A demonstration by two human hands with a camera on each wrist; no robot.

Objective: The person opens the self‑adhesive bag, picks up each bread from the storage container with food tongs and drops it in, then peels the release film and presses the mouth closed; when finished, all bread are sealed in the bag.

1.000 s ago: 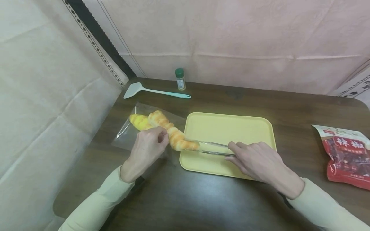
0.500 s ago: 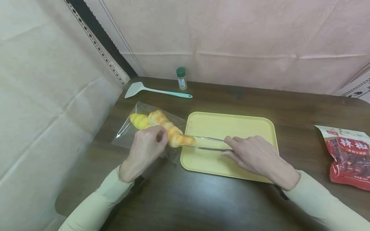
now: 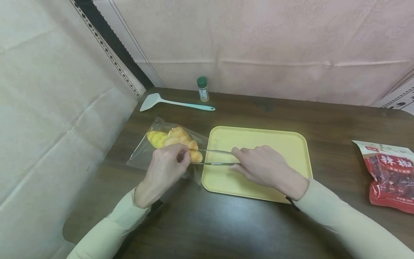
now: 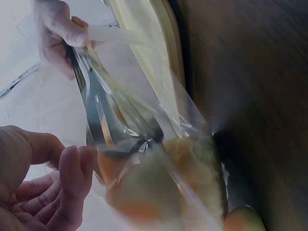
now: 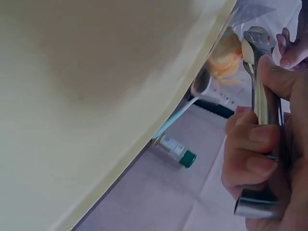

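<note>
A clear plastic bag (image 3: 139, 158) lies on the table, its edge pinched between thumb and forefinger of my left hand (image 3: 166, 169). Inside are a yellow bread roll (image 3: 156, 139) and golden-brown twisted bread (image 3: 179, 135); whether the brown bread is one piece or two, I cannot tell. My right hand (image 3: 263, 165) grips metal tongs (image 3: 218, 164) over the tray. The tongs' ends reach into the bag mouth around the near bread (image 3: 196, 156), partly hidden behind my left hand. In the left wrist view, the plastic (image 4: 168, 91) drapes over the tongs.
The yellow tray (image 3: 258, 138) sits right of the bag. Behind lie a pale turquoise spatula (image 3: 184, 104) and a green-capped spice jar (image 3: 202, 89). A red-and-white packet of dried chillies (image 3: 391, 176) is at the right. Fabric (image 3: 275, 46) hangs along the table's back edge.
My right hand and the tongs have moved left, pushing the near bread off the tray side and deeper into the bag. My left hand has stayed nearly still at the bag's edge.
</note>
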